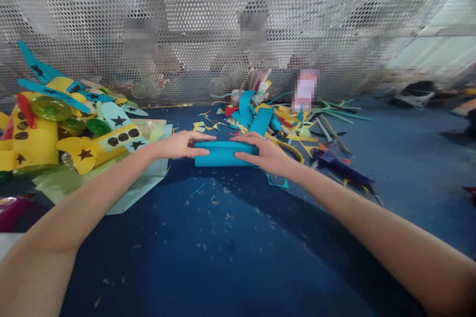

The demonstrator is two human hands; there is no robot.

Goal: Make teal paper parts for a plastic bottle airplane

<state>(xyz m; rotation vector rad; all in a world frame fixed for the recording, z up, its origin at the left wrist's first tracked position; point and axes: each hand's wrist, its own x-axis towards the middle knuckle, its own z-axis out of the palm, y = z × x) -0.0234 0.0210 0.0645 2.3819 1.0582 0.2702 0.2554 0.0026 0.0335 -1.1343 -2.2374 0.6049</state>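
Note:
A piece of turquoise paper [219, 153], rolled or folded into a low tube shape, lies on the dark blue table [230, 237]. My left hand [180, 144] rests against its left end with fingers stretched along the top edge. At the right end, my right hand [266, 151] wraps its fingers over the paper and presses it down. Both arms reach forward from the near edge.
Yellow paper airplanes [92, 146] with black stars and blue wings pile up at the left on pale green sheets [145, 183]. Coloured paper scraps [260, 114], scissors and a dark glue gun [334, 161] lie behind my right hand. A perforated metal screen [238, 34] stands at the back, with people behind it.

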